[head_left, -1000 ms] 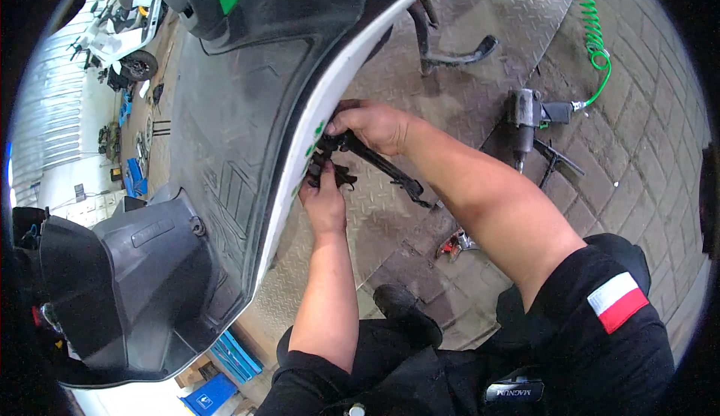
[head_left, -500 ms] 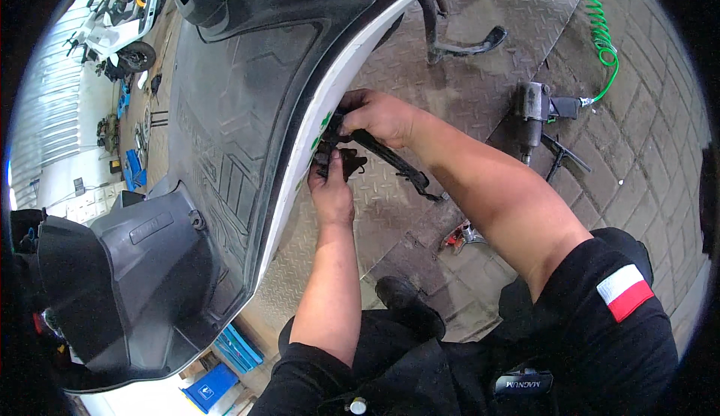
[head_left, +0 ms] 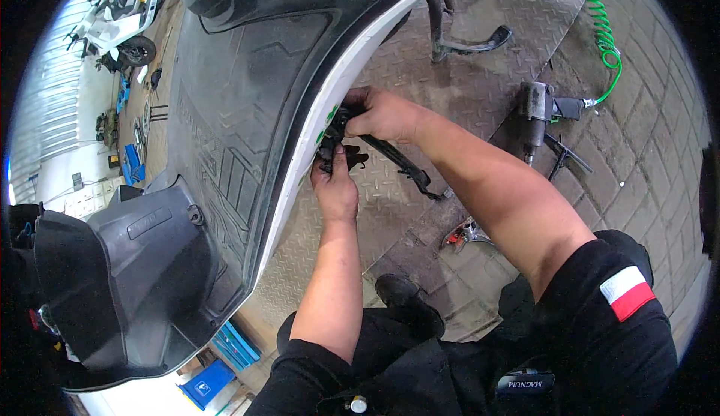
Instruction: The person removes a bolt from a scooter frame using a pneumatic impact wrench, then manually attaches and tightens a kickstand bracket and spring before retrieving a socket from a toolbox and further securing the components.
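Both hands work at the lower white edge (head_left: 289,183) of a scooter with a dark grey footboard (head_left: 240,93). My right hand (head_left: 384,117) is closed around the upper end of a black side stand (head_left: 397,162), whose leg slants down to the right over the metal plate. Just below it, my left hand (head_left: 335,191) pinches the black bracket (head_left: 330,150) at the stand's top, thumb in front. The fingertips of both hands are partly hidden behind the dark parts, close under the scooter's edge.
An impact wrench (head_left: 535,116) on a coiled green air hose (head_left: 600,18) lies at the right, beside a black T-handle tool (head_left: 566,157). A red-and-silver tool (head_left: 465,234) lies near my shoe (head_left: 405,296). Another black stand (head_left: 472,45) juts out beyond my hands. Blue bin (head_left: 208,384) lower left.
The view has shifted slightly. My right hand has turned a little around the stand's upper end; my left hand keeps its pinch on the bracket, raised slightly toward the right hand.
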Demonstrator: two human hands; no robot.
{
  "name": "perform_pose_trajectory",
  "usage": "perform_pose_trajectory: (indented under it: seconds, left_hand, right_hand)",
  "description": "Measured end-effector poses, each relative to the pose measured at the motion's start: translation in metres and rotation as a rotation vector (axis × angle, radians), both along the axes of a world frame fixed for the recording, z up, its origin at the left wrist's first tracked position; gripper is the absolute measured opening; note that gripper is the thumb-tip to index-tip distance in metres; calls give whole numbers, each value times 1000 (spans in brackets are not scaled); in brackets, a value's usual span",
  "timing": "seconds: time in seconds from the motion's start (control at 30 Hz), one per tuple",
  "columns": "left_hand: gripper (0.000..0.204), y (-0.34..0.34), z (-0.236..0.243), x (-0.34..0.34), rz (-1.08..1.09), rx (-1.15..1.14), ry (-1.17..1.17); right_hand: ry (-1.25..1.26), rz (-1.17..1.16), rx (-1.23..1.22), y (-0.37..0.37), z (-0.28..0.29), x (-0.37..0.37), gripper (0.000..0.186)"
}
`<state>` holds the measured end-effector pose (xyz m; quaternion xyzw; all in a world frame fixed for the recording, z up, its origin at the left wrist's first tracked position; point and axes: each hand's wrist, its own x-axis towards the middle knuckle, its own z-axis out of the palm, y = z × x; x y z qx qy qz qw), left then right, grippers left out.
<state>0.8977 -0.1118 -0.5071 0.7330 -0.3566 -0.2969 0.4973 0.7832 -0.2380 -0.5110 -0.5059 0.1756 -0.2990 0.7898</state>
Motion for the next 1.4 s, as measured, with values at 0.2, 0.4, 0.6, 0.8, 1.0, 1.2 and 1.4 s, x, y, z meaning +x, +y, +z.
perform_pose_trajectory:
  seconds: [0.2, 0.4, 0.6, 0.8, 1.0, 1.2, 1.4]
  left_hand:
    - [26, -1, -4, -3, 39, -73, 80]
    - [26, -3, -10, 4, 14, -88, 76]
    - [33, -7, -4, 6, -28, -108, 387]
    - [35, -14, -8, -4, -80, -172, 521]
    - [29, -19, -25, 8, -31, -271, 552]
    - [27, -20, -23, 9, -213, -257, 591]
    - [40, -20, -24, 4, -99, -186, 555]
  right_hand:
    - [85, -135, -16, 12, 7, 1, 40]
    - [37, -167, 20, 13, 3, -1, 44]
    - [64, -4, 63, 2, 1, -7, 50]
    - [214, 31, -97, -6, 8, -12, 49]
    - [282, 0, -260, -9, 5, -14, 55]
    - [262, -50, -337, -1, 3, -18, 56]
    - [96, 39, -86, -2, -3, -12, 52]
